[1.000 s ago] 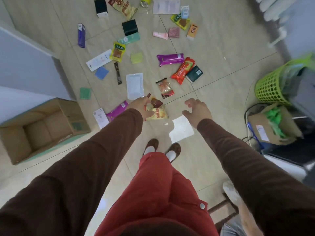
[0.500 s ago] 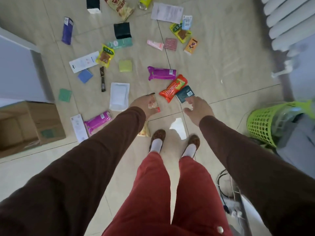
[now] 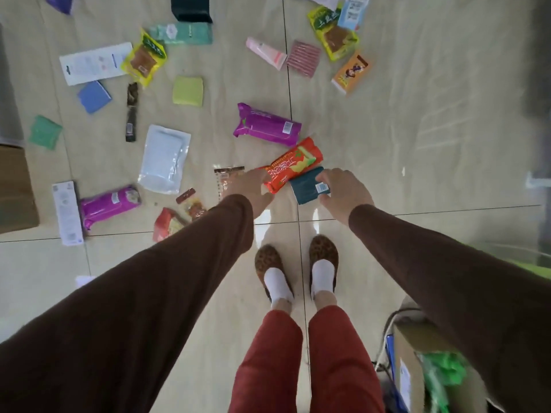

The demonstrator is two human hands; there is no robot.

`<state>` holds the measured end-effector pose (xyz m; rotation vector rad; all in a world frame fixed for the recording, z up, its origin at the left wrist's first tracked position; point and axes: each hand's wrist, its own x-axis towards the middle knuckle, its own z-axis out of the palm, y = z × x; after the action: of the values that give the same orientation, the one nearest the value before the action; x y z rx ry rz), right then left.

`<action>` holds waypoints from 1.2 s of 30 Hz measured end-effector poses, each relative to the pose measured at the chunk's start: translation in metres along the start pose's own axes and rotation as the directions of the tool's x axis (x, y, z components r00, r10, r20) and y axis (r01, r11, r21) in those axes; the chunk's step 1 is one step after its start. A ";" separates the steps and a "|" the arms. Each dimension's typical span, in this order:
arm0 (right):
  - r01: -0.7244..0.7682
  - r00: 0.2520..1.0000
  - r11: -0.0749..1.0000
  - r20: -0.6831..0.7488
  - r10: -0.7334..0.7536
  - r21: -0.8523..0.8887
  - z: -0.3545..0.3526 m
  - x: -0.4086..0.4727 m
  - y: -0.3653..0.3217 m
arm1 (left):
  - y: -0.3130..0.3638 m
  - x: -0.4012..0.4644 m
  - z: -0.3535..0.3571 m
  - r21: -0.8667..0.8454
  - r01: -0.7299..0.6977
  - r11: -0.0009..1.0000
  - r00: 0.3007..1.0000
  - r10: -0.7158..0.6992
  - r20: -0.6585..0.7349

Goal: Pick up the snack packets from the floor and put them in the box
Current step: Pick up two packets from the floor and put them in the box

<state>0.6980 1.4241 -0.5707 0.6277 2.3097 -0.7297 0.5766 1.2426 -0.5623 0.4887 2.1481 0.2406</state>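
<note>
Both hands have dropped to the floor since a second ago, left hand (image 3: 250, 189) reaching open for the orange packet (image 3: 290, 169), right hand (image 3: 343, 190) pinching the teal packet (image 3: 307, 189), box (image 3: 15, 189) far left.

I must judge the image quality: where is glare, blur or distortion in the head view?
Head view: window glare streaks the floor on the right; a bright reflection lies by the slippers; wide-angle distortion stretches both sleeves toward the corners; the green basket at the right edge is blurred; the orange packet stays sharp.
</note>
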 end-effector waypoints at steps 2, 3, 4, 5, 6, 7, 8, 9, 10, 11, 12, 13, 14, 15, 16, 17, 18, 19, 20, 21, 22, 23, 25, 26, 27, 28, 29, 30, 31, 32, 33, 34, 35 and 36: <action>0.043 0.999 0.996 0.028 -0.041 -0.081 0.025 0.034 0.020 | -0.002 0.040 0.027 0.017 0.019 1.000 1.000 -0.019 -0.016; 0.064 0.998 0.990 0.036 -0.060 -0.123 0.037 0.051 0.028 | -0.004 0.060 0.039 0.023 0.023 0.999 0.999 -0.023 -0.029; 0.080 0.996 0.984 0.040 -0.075 -0.161 0.049 0.066 0.035 | -0.007 0.080 0.052 0.027 0.029 0.999 0.998 -0.028 -0.049; 0.095 0.995 0.976 0.039 -0.089 -0.194 0.060 0.080 0.042 | -0.010 0.099 0.065 0.026 0.038 0.999 0.997 -0.036 -0.075; 0.112 0.994 0.968 0.037 -0.106 -0.225 0.071 0.093 0.048 | -0.013 0.118 0.076 0.026 0.041 0.999 0.994 -0.038 -0.098; 0.131 0.991 0.958 0.037 -0.126 -0.255 0.081 0.105 0.053 | -0.015 0.135 0.087 0.026 0.042 0.999 0.992 -0.039 -0.122; 0.152 0.988 0.947 0.043 -0.146 -0.284 0.092 0.117 0.058 | -0.017 0.150 0.097 0.024 0.044 0.999 0.989 -0.040 -0.143; 0.176 0.984 0.935 0.056 -0.167 -0.307 0.102 0.127 0.062 | -0.019 0.162 0.106 0.026 0.044 0.999 0.986 -0.040 -0.159; 0.198 0.980 0.924 0.074 -0.184 -0.328 0.112 0.135 0.066 | -0.021 0.174 0.114 0.031 0.043 0.999 0.984 -0.037 -0.172; 0.215 0.977 0.911 0.088 -0.196 -0.353 0.121 0.143 0.070 | -0.025 0.184 0.123 0.037 0.040 0.999 0.984 -0.032 -0.177; 0.224 0.975 0.896 0.090 -0.205 -0.382 0.130 0.149 0.074 | -0.029 0.192 0.129 0.043 0.036 0.998 0.984 -0.028 -0.176; 0.229 0.973 0.883 0.083 -0.214 -0.409 0.137 0.153 0.078 | -0.034 0.199 0.136 0.051 0.038 0.998 0.985 -0.029 -0.167; 0.232 0.972 0.872 0.068 -0.224 -0.432 0.143 0.155 0.082 | -0.039 0.203 0.141 0.064 0.045 0.997 0.986 -0.034 -0.163; 0.229 0.971 0.864 0.045 -0.234 -0.449 0.147 0.157 0.084 | -0.044 0.204 0.146 0.078 0.056 0.995 0.984 -0.042 -0.171; 0.216 0.973 0.861 0.024 -0.231 -0.461 0.151 0.159 0.085 | -0.048 0.203 0.149 0.096 0.073 0.993 0.982 -0.055 -0.182; 0.191 0.978 0.861 0.014 -0.210 -0.471 0.153 0.159 0.085 | -0.051 0.201 0.153 0.107 0.094 0.990 0.979 -0.073 -0.188; 0.156 0.985 0.862 0.014 -0.170 -0.482 0.155 0.160 0.084 | -0.053 0.197 0.157 0.102 0.115 0.988 0.978 -0.095 -0.183; 0.115 0.993 0.860 0.025 -0.118 -0.497 0.156 0.162 0.084 | -0.054 0.193 0.162 0.079 0.137 0.987 0.977 -0.122 -0.175; 0.073 0.997 0.854 0.042 -0.059 -0.515 0.156 0.163 0.083 | -0.056 0.189 0.165 0.039 0.164 0.986 0.975 -0.156 -0.161; 0.034 0.998 0.847 0.061 -0.002 -0.530 0.156 0.164 0.081 | -0.058 0.184 0.167 -0.015 0.193 0.981 0.971 -0.193 -0.144; 0.004 0.996 0.844 0.075 0.043 -0.536 0.154 0.165 0.079 | -0.061 0.179 0.168 -0.073 0.221 0.973 0.965 -0.229 -0.131; -0.015 0.994 0.848 0.081 0.068 -0.530 0.151 0.164 0.077 | -0.066 0.174 0.170 -0.127 0.241 0.962 0.958 -0.257 -0.130; -0.010 0.995 0.881 0.080 0.054 -0.473 0.142 0.162 0.069 | -0.077 0.158 0.172 -0.240 0.275 0.931 0.936 -0.316 -0.153; 0.005 0.997 0.908 0.070 0.027 -0.419 0.136 0.160 0.062 | -0.083 0.149 0.171 -0.303 0.286 0.909 0.922 -0.348 -0.172; 0.025 0.999 0.933 0.047 -0.009 -0.358 0.130 0.160 0.054 | -0.092 0.141 0.170 -0.355 0.289 0.889 0.906 -0.374 -0.199; 0.049 0.999 0.954 0.013 -0.047 -0.297 0.124 0.160 0.045 | -0.102 0.133 0.167 -0.387 0.289 0.876 0.889 -0.396 -0.230; 0.075 0.996 0.969 -0.028 -0.084 -0.234 0.118 0.163 0.034 | -0.113 0.126 0.164 -0.404 0.292 0.867 0.871 -0.415 -0.261; 0.103 0.990 0.979 -0.073 -0.118 -0.176 0.111 0.168 0.022 | -0.125 0.121 0.160 -0.411 0.306 0.859 0.852 -0.440 -0.283; 0.134 0.982 0.981 -0.115 -0.150 -0.138 0.105 0.176 0.010 | -0.136 0.118 0.156 -0.410 0.328 0.851 0.834 -0.465 -0.298; 0.161 0.973 0.979 -0.146 -0.179 -0.127 0.099 0.186 -0.003 | -0.146 0.117 0.152 -0.406 0.352 0.844 0.817 -0.488 -0.306; 0.183 0.966 0.974 -0.162 -0.204 -0.137 0.093 0.198 -0.016 | -0.154 0.117 0.148 -0.405 0.372 0.835 0.805 -0.508 -0.307; 0.196 0.962 0.967 -0.158 -0.221 -0.160 0.088 0.211 -0.028 | -0.161 0.119 0.145 -0.413 0.390 0.823 0.797 -0.526 -0.296; 0.204 0.963 0.961 -0.140 -0.232 -0.187 0.084 0.226 -0.038 | -0.168 0.123 0.141 -0.425 0.406 0.809 0.796 -0.542 -0.270; 0.205 0.967 0.955 -0.109 -0.232 -0.216 0.081 0.240 -0.047 | -0.173 0.127 0.138 -0.433 0.424 0.796 0.798 -0.554 -0.237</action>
<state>0.5379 1.3967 -0.7712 0.3395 2.5652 -0.5529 0.5777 1.1395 -0.7961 -0.3752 2.4189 0.4371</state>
